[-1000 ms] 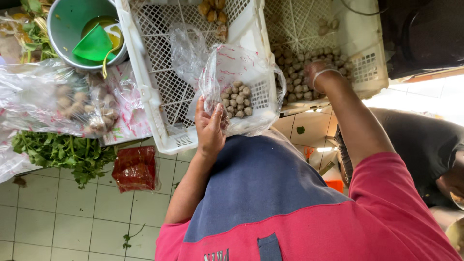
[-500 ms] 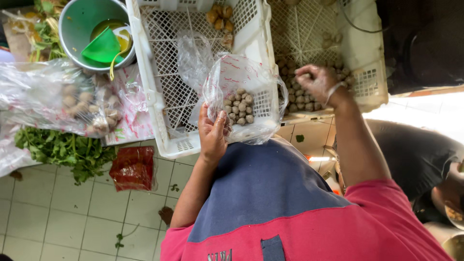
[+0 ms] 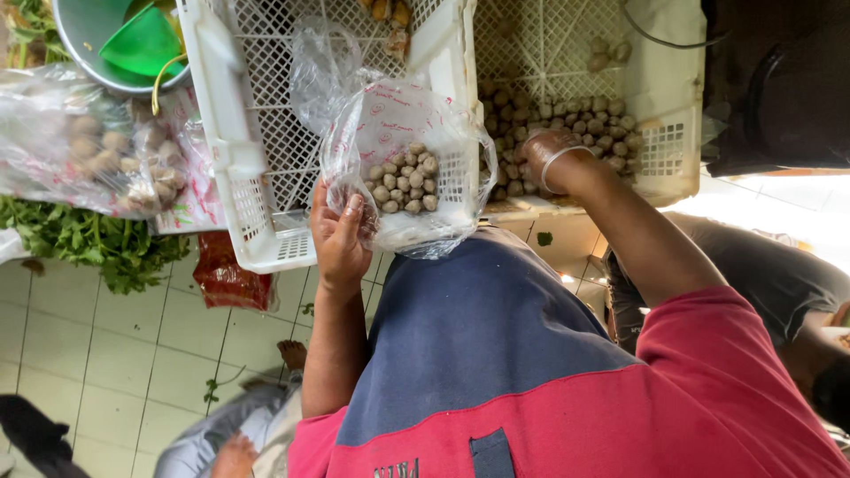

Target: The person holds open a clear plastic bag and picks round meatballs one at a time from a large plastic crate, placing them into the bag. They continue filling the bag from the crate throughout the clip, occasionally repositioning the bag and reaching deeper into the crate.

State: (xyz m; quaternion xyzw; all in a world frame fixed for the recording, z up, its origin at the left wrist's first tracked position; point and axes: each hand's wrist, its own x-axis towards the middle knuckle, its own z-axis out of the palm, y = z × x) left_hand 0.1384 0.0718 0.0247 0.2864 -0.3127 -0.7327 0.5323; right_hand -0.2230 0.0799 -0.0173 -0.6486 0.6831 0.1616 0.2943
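Head view: left of the white crate [image 3: 239,168], a bagged heap of brown balls [image 3: 97,155]; my left hand [image 3: 341,239] fingers pinch the clear plastic bag [image 3: 403,168] of balls against that crate; right of it, my right hand [image 3: 553,159] fingers close over loose balls [image 3: 611,133]

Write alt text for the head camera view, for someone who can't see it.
A person's left hand holds open a clear plastic bag of small brown balls, while the right hand reaches into a white crate of the same balls. Leafy greens lie to the left.
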